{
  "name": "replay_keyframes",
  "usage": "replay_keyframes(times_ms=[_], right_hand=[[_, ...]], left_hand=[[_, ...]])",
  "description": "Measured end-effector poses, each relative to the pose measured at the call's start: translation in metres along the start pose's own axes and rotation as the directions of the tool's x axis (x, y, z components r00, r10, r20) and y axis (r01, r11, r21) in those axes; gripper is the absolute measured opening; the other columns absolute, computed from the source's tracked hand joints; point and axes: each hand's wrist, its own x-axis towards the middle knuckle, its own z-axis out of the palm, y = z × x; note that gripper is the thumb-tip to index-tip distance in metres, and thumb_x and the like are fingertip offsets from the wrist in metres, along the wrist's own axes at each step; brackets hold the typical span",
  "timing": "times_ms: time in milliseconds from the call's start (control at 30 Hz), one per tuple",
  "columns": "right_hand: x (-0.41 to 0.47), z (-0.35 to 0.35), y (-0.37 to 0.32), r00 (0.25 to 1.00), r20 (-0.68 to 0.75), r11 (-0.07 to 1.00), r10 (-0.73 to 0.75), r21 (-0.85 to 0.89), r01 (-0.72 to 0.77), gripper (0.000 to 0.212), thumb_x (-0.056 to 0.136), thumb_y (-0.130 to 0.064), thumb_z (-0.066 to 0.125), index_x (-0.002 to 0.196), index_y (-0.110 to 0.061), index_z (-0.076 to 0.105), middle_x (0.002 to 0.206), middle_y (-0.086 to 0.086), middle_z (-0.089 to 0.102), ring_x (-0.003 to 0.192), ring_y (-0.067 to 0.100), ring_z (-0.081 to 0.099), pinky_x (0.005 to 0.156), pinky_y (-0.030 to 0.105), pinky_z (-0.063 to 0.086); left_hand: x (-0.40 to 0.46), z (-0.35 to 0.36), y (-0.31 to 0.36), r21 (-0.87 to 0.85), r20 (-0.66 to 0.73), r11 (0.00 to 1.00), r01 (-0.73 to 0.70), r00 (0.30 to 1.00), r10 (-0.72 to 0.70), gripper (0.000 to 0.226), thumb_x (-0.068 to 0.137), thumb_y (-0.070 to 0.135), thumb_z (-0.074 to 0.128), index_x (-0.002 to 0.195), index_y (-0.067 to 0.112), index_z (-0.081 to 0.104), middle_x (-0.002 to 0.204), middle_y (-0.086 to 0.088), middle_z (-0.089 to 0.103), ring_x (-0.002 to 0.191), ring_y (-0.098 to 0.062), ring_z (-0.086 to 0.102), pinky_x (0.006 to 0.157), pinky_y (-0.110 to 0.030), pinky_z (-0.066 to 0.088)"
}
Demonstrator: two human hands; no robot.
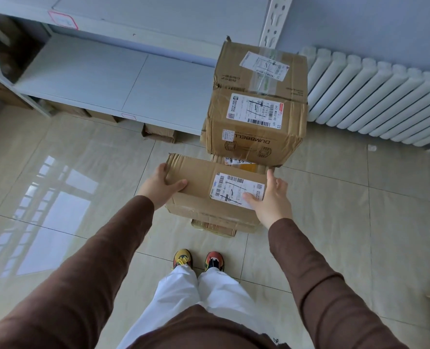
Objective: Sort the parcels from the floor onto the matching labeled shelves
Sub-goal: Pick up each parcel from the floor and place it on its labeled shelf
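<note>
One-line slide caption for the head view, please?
Both hands grip a labeled cardboard parcel beside stacked boxes below gray shelves.

The person wears a brown long-sleeved top, its 2 sleeves (103, 250) reaching the wrists and creased along the forearms. Loose white trousers (198, 293) fall over 2 sneakers (182, 258) patterned in red, yellow, black and green, with yellow laces.
</note>
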Motion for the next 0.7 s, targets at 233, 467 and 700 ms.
replay_keyframes(times_ms=[233, 467, 700], right_hand=[[-0.013, 0.012, -0.070, 0.989, 0.081, 0.989, -0.123, 0.093, 0.115, 0.087, 0.084, -0.051, 0.079, 0.151, -0.019, 0.035, 0.150, 0.011, 0.030, 0.124, 0.029, 0.055, 0.098, 0.037, 0.050], [-0.024, 0.040, -0.185, 0.947, 0.214, 0.900, -0.238, 0.416, 0.132, 0.082, 0.077, -0.046, 0.087, 0.137, -0.020, 0.037, 0.130, -0.002, 0.046, 0.113, 0.022, 0.056, 0.101, 0.046, 0.052], [-0.053, 0.056, -0.339, 0.860, 0.349, 0.587, -0.372, 0.806, -0.073, 0.059, 0.085, -0.017, 0.084, 0.129, -0.013, 0.045, 0.121, 0.016, 0.069, 0.094, 0.034, 0.075, 0.070, 0.048, 0.065]], left_hand=[[-0.027, -0.085, -0.014, -0.081, -0.191, 0.996, 0.041, 0.980, -0.056, 0.082, 0.087, 0.045, 0.078, 0.154, 0.023, 0.036, 0.140, -0.005, 0.055, 0.105, -0.021, 0.053, 0.088, -0.034, 0.045], [-0.052, -0.216, -0.029, -0.137, -0.460, 0.991, -0.003, 0.886, -0.061, 0.058, 0.084, 0.045, 0.080, 0.127, 0.017, 0.054, 0.114, -0.001, 0.061, 0.097, -0.021, 0.058, 0.075, -0.030, 0.044], [-0.062, -0.383, -0.024, -0.266, -0.712, 0.896, -0.355, 0.699, 0.066, 0.051, 0.060, 0.055, 0.087, 0.102, 0.059, 0.058, 0.128, -0.005, 0.061, 0.115, -0.022, 0.064, 0.100, -0.044, 0.055]])
